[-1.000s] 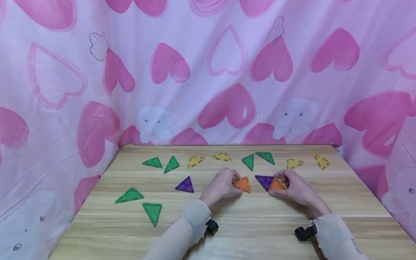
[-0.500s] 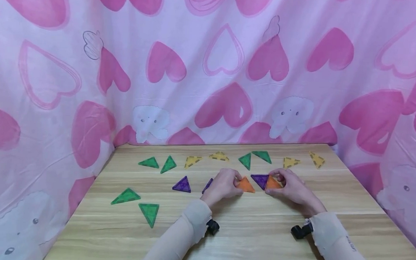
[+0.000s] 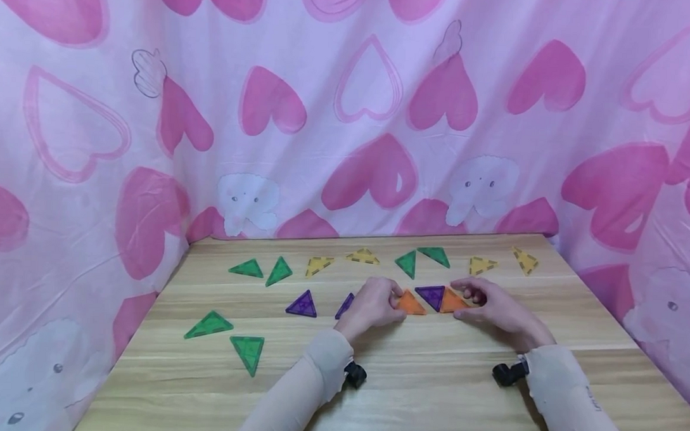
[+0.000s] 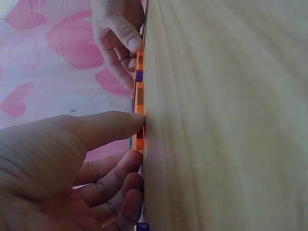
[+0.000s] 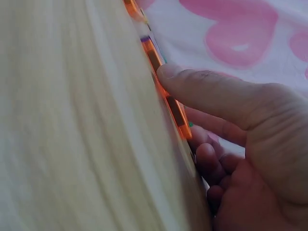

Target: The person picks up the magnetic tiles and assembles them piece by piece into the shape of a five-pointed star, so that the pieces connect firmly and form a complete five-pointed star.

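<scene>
My left hand (image 3: 376, 305) pinches an orange triangular magnetic tile (image 3: 412, 303) by its left side, thumb on the near edge. That tile lies flat on the table, as the left wrist view shows it (image 4: 140, 96) edge-on. Just right of it sits a purple triangular tile (image 3: 430, 296), point toward me, a narrow gap between them. A second orange tile (image 3: 452, 300) adjoins the purple one on its right. My right hand (image 3: 498, 309) holds that tile, thumb on its near edge (image 5: 179, 113) and fingers behind.
Two more purple tiles (image 3: 302, 304) lie to the left, one (image 3: 344, 305) partly hidden by my left hand. Green tiles (image 3: 247, 353) and yellow tiles (image 3: 363, 256) lie along the back and left of the wooden table (image 3: 430, 383). A pink heart-patterned curtain (image 3: 375, 172) hangs behind.
My left hand has slid its orange tile rightward, closer to the purple tile, uncovering part of another purple tile behind the hand. My right hand's fingers have shifted slightly rightward on their orange tile.
</scene>
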Available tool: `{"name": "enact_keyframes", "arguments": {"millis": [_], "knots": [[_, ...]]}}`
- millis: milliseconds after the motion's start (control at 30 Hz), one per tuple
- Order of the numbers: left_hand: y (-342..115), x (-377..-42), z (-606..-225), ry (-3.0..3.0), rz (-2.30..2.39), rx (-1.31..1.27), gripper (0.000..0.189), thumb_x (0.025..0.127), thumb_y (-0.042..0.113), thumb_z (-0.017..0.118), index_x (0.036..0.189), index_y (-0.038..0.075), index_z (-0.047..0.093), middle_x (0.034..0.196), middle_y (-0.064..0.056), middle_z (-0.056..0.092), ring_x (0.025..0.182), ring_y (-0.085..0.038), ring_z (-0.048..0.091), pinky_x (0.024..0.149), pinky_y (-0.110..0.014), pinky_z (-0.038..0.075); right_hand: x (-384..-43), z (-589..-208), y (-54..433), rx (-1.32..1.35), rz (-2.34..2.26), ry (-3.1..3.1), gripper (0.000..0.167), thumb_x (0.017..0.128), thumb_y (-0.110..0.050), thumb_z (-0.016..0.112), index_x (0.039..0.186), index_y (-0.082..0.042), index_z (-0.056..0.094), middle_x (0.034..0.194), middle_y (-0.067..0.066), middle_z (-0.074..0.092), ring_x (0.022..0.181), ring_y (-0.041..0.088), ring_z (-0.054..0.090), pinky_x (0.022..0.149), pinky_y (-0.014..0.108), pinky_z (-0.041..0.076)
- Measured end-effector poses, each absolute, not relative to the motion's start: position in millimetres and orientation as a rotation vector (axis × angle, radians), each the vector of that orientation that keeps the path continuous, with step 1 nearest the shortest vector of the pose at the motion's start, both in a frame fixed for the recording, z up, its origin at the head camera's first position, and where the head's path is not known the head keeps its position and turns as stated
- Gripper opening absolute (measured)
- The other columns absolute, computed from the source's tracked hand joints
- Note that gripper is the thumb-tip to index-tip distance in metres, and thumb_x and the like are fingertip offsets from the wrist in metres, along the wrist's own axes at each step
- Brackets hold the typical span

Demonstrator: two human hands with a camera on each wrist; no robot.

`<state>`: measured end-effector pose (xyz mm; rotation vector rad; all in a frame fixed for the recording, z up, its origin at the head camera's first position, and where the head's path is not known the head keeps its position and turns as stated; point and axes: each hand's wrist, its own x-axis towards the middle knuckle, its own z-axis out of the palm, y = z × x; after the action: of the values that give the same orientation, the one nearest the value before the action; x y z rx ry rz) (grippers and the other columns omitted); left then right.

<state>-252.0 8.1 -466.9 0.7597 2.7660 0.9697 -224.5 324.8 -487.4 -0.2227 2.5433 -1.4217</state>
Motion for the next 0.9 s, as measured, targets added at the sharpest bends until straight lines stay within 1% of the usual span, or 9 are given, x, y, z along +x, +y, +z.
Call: {"name": "enact_keyframes", "arguments": {"millis": [67,100,267,367,533,767,900], "knots": [[9.6,-252.3,-467.2,2.764,0.975,0.749,0.041,0.091,0.016,0.095,0.127,0.003,0.080,0.076,0.008,0.066,0.068,-0.004,0.056,0.077,-0.021,0.054,-223.9,-486.5,328.9,-0.241,-1.424,2.546,0.072,0.095,-0.031,0.091,0.158,-0.014,0.060,0.137,0.015,0.054,0.123,0.031,0.046,0.095,0.026,0.047],[10.2,-252.6,-467.2,2.764,0.977,0.744,0.041,0.091,0.016,0.095,0.127,0.003,0.080,0.075,0.009,0.066,0.068,-0.004,0.056,0.076,-0.021,0.054,-223.8,-486.3,329.8,-0.249,-1.414,2.556,0.070,0.095,-0.032,0.091,0.156,-0.015,0.062,0.137,0.015,0.055,0.123,0.030,0.046,0.095,0.025,0.047],[12.7,-252.4,-467.6,2.768,0.979,0.725,0.042,0.090,0.019,0.096,0.127,0.005,0.081,0.077,0.009,0.067,0.069,-0.004,0.058,0.075,-0.023,0.054,-225.7,-487.8,327.0,-0.269,-1.309,2.657,0.063,0.096,-0.039,0.090,0.151,-0.020,0.067,0.133,0.011,0.057,0.119,0.028,0.047,0.094,0.029,0.045],[14.9,-252.5,-468.8,2.776,0.972,0.721,0.043,0.089,0.020,0.097,0.126,0.006,0.081,0.077,0.011,0.068,0.070,-0.003,0.060,0.078,-0.024,0.057,-226.8,-489.0,324.0,-0.273,-1.287,2.674,0.063,0.096,-0.040,0.089,0.151,-0.019,0.066,0.128,0.011,0.058,0.115,0.027,0.049,0.092,0.031,0.045],[18.2,-252.8,-469.2,2.783,0.957,0.710,0.043,0.089,0.021,0.098,0.126,0.008,0.081,0.076,0.013,0.070,0.070,-0.001,0.063,0.083,-0.026,0.059,-227.1,-489.5,320.8,-0.251,-1.319,2.648,0.065,0.096,-0.039,0.090,0.152,-0.018,0.064,0.121,0.013,0.058,0.108,0.028,0.049,0.087,0.031,0.044],[18.9,-251.7,-467.9,2.772,0.950,0.694,0.044,0.090,0.020,0.097,0.128,0.008,0.081,0.075,0.012,0.069,0.069,-0.003,0.062,0.075,-0.024,0.057,-228.2,-490.6,319.7,-0.240,-1.332,2.644,0.066,0.095,-0.036,0.091,0.152,-0.016,0.064,0.118,0.013,0.059,0.106,0.028,0.050,0.086,0.030,0.044],[18.0,-251.4,-467.6,2.762,0.953,0.697,0.045,0.089,0.020,0.097,0.129,0.007,0.080,0.075,0.012,0.068,0.069,-0.004,0.062,0.075,-0.025,0.057,-228.1,-491.1,319.7,-0.232,-1.355,2.629,0.065,0.095,-0.034,0.091,0.152,-0.016,0.064,0.118,0.013,0.059,0.106,0.028,0.050,0.084,0.030,0.044]]}}
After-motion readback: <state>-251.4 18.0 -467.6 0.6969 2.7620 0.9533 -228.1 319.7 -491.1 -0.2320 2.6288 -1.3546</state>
